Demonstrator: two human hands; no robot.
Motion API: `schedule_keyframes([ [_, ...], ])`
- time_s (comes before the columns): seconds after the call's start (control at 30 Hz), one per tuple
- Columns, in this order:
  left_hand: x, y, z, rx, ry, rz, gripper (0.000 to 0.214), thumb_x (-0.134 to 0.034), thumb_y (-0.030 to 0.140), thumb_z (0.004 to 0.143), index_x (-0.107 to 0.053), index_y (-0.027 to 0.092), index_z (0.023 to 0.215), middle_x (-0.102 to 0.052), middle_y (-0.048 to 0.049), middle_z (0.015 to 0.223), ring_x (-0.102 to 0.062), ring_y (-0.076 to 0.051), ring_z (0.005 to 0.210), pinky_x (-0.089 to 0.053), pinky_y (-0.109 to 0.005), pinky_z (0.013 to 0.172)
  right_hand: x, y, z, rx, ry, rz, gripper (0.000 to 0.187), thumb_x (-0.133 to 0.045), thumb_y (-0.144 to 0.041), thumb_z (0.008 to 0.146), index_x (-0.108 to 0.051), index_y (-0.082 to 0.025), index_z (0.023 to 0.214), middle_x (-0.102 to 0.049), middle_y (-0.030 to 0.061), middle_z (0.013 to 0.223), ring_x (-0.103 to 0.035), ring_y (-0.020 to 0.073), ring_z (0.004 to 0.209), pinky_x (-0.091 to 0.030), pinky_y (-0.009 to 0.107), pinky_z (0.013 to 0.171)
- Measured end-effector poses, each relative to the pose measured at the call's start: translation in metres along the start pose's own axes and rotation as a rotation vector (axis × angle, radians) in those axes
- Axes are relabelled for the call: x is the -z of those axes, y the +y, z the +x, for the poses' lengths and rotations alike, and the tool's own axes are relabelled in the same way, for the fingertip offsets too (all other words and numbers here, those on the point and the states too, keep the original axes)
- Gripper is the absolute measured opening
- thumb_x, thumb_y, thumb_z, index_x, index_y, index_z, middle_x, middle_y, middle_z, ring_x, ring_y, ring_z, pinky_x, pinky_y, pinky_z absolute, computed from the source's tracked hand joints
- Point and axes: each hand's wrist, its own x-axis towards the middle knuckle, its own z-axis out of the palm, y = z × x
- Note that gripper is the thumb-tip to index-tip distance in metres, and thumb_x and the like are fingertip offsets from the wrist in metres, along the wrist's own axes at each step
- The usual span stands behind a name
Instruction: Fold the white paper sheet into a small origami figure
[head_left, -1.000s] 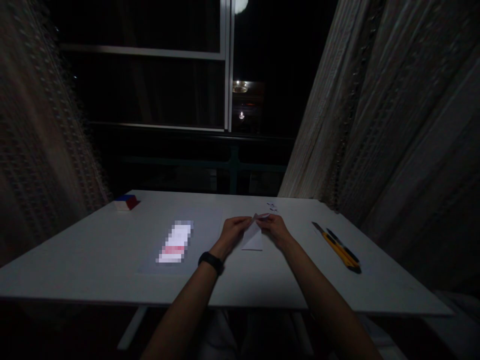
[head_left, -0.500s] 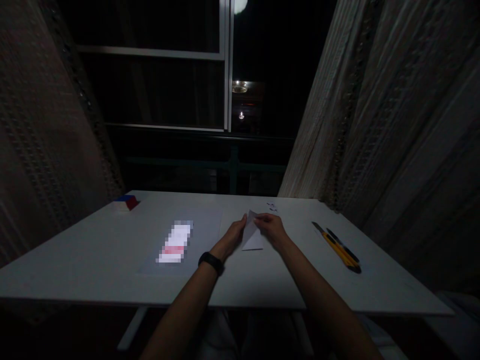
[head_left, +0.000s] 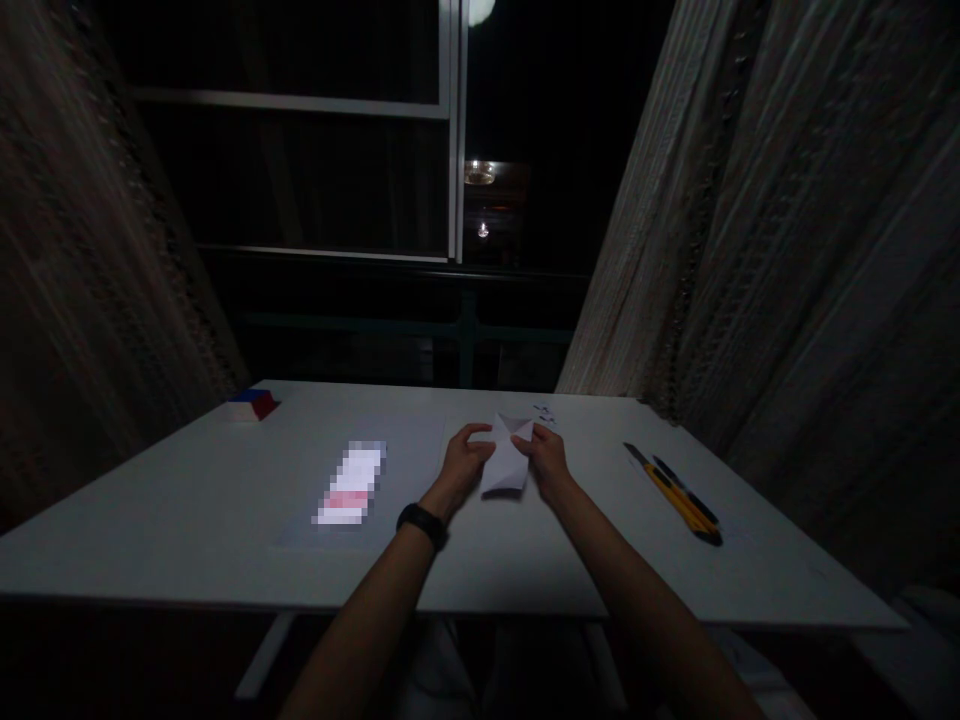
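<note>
A small folded white paper (head_left: 508, 462) sits near the middle of the white table (head_left: 187, 500), lifted a little at its far end. My left hand (head_left: 465, 462) pinches its left upper corner, with a black band on that wrist. My right hand (head_left: 547, 458) pinches the right upper corner. Both hands have their fingers closed on the paper, and the far edge shows a notch between the two held flaps.
A blurred white and pink sheet (head_left: 351, 484) lies left of my hands. A red and blue block (head_left: 252, 403) rests at the far left corner. A yellow cutter (head_left: 673, 494) and a dark pen (head_left: 686, 490) lie to the right. Curtains hang on both sides of a dark window.
My hands have spread the paper's top apart, so it now shows two raised flaps instead of a single point. The left hand shifted from flat against the paper to a pinch.
</note>
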Motion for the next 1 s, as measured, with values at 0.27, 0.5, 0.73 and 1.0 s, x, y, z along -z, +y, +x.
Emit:
schedule_keyframes([
  [0.27,0.0027,-0.0029,0.0026,-0.026,0.048,0.023,0.039,-0.068,0.018,0.055,-0.065,0.01,0.093,-0.065,-0.0062,0.067,-0.056,-0.013,0.056,-0.04,-0.023,0.053,-0.0006,-0.008,-0.0018,-0.112,0.057,0.011,0.038,-0.063,-0.015,0.048,-0.065,-0.019,0.087,-0.064,-0.0017,0.063,-0.057,0.0153,0.055,-0.043,0.025,0.049],
  [0.5,0.0033,-0.0024,0.0024,-0.024,-0.032,0.082,0.022,-0.066,0.022,0.06,-0.072,0.01,0.078,-0.068,-0.0112,0.079,-0.057,-0.015,0.066,-0.041,-0.024,0.059,-0.0003,-0.0052,-0.0003,-0.059,0.009,0.018,0.037,-0.062,-0.012,0.047,-0.062,-0.019,0.083,-0.069,0.0016,0.068,-0.062,0.0187,0.063,-0.047,0.029,0.058],
  [0.73,0.004,-0.0038,0.001,-0.027,0.031,0.106,0.035,-0.078,0.026,0.051,-0.069,0.009,0.08,-0.068,-0.0093,0.071,-0.06,-0.016,0.065,-0.043,-0.025,0.06,-0.0005,-0.0034,-0.0008,-0.006,-0.072,-0.052,0.027,-0.068,-0.018,0.047,-0.061,-0.018,0.073,-0.068,0.0014,0.068,-0.062,0.018,0.063,-0.046,0.028,0.059],
  [1.0,0.0043,0.0019,0.0025,-0.041,0.125,0.094,0.031,-0.078,0.024,0.051,-0.07,0.01,0.077,-0.069,-0.0098,0.073,-0.061,-0.018,0.064,-0.046,-0.028,0.063,-0.0019,-0.0003,0.0045,-0.061,-0.039,-0.011,0.032,-0.069,-0.025,0.05,-0.057,-0.021,0.08,-0.064,-0.0025,0.063,-0.059,0.016,0.059,-0.047,0.029,0.058],
])
